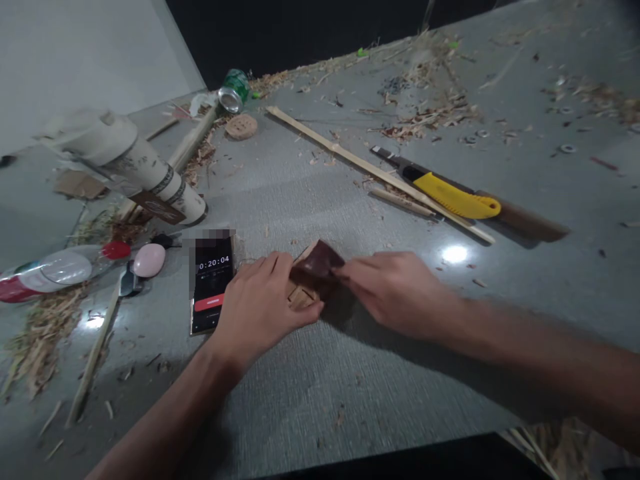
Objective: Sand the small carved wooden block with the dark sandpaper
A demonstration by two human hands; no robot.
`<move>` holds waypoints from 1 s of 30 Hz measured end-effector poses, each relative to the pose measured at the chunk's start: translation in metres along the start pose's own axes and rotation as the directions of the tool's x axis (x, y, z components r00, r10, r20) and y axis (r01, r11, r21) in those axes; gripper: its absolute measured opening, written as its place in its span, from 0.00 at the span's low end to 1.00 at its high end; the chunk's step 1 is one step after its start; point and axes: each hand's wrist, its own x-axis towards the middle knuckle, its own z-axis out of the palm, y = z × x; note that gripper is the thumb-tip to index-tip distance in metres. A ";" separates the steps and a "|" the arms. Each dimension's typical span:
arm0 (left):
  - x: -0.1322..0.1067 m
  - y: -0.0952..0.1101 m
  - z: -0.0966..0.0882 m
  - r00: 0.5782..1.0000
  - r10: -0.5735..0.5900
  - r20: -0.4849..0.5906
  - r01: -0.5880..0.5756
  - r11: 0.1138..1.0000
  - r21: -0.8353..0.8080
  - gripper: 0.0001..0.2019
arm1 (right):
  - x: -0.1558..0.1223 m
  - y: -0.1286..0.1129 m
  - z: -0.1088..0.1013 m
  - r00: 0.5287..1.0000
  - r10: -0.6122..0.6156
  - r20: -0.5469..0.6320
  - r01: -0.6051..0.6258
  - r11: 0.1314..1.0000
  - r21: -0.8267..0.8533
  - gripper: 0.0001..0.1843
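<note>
Your left hand [265, 303] pins the small wooden piece [301, 298] to the table [350, 393], fingers closed over it, while your right hand [395, 293] pinches dark sandpaper [320, 265] draped across its far right end.

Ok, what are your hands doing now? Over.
Left hand holding wooden piece. Right hand holding dark sheet over it. Phone beside left hand.

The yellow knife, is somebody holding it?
No, the yellow knife lies untouched on the table, while the left hand holds a wooden piece and the right hand holds a dark sheet against it.
</note>
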 end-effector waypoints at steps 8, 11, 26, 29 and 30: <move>-0.002 -0.003 0.000 1.000 0.009 -0.001 -0.009 1.000 -0.003 0.21 | 0.003 0.009 -0.002 0.988 0.135 -0.074 -0.141 0.987 -0.072 0.15; -0.002 -0.003 0.000 1.000 0.009 0.010 -0.009 1.000 -0.001 0.21 | 0.003 0.014 -0.004 0.996 0.086 -0.037 -0.089 0.992 -0.093 0.16; -0.001 -0.001 -0.001 1.000 -0.008 0.027 0.008 1.000 -0.006 0.20 | -0.005 0.001 0.004 0.997 0.046 -0.065 -0.045 0.999 0.011 0.14; -0.001 -0.001 -0.001 1.000 -0.007 0.023 0.007 1.000 -0.006 0.20 | -0.005 0.003 0.003 0.998 0.053 -0.043 -0.051 0.998 0.038 0.15; -0.001 -0.001 -0.001 1.000 -0.004 0.022 0.004 1.000 -0.005 0.20 | -0.005 0.004 0.003 0.996 0.071 -0.049 -0.069 0.997 0.034 0.15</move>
